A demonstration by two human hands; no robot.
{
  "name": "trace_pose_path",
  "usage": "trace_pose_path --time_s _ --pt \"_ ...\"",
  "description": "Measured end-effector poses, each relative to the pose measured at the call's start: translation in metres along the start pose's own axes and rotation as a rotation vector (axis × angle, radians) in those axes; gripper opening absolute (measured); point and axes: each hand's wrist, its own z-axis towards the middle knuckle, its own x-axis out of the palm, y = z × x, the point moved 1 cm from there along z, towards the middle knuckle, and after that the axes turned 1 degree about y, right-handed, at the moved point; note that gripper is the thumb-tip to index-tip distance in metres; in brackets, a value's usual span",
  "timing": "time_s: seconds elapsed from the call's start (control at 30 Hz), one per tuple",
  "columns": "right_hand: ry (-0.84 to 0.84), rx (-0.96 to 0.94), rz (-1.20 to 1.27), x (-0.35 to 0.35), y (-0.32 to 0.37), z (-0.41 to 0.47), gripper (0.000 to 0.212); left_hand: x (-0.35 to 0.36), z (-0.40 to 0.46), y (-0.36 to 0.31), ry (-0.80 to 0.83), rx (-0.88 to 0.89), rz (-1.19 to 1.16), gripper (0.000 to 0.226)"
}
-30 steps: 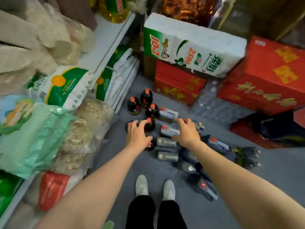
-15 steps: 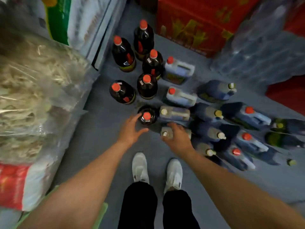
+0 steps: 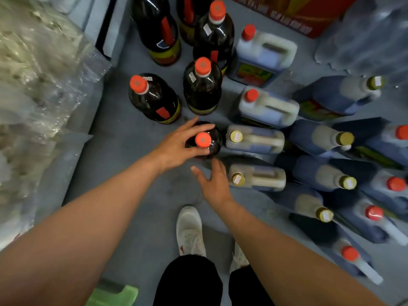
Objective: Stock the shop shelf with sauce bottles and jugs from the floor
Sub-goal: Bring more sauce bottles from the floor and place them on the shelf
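Red-capped and dark, the nearest sauce bottle (image 3: 204, 141) now has the left hand (image 3: 176, 146) on it; half a second ago that hand was only arriving beside it. The right hand (image 3: 215, 183) has come off the yellow-capped jug (image 3: 256, 177) it was touching and now hovers just in front of the bottle. The view has also dropped closer to the floor (image 3: 123, 138).

More dark bottles (image 3: 202, 85) stand upright behind the held one, and a cluster of jugs (image 3: 320, 173) crowds its right side, the closest almost touching it. Clear-wrapped bags (image 3: 39, 74) bulge from the shelf at left. White shoes (image 3: 189, 230) stand just behind the hands.

Left fingers and thumb curl around the bottle's shoulder below the cap. The right hand is spread, fingers loose, holding nothing.
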Motion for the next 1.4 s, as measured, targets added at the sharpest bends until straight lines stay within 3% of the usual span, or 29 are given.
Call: trace_pose_path --time_s 0.33,0.53,0.7,0.9,1.07,1.23,1.33,1.4 --pt "-0.07 -0.074 -0.076 0.009 -0.006 0.019 0.046 -0.007 0.007 0.006 -0.117 0.086 -0.139 0.058" --pt "-0.079 -0.063 0.097 0.02 0.008 0.019 0.031 -0.002 0.001 0.015 -0.13 0.026 -0.218 0.06" --pt "-0.02 -0.029 0.147 0.008 0.027 0.0 0.025 -0.01 -0.02 0.012 -0.272 -0.107 -0.326 0.045" --pt "0.08 0.005 -0.068 0.002 0.044 -0.055 0.028 -0.016 -0.089 0.017 -0.247 -0.292 -0.302 0.027" --pt "0.202 -0.141 -0.269 -0.004 0.064 -0.101 0.038 -0.022 -0.159 -0.003 -0.299 -0.36 -0.37 0.028" --pt "0.266 -0.179 -0.263 -0.022 0.125 -0.151 0.035 -0.039 -0.219 -0.04 -0.384 -0.407 -0.457 0.035" --pt "0.278 -0.174 -0.262 -0.037 0.167 -0.184 0.027 -0.042 -0.259 -0.062 -0.379 -0.408 -0.532 0.066" --pt "0.305 -0.183 -0.249 -0.047 0.193 -0.206 0.038 -0.038 -0.287 -0.084 -0.353 -0.367 -0.632 0.078"
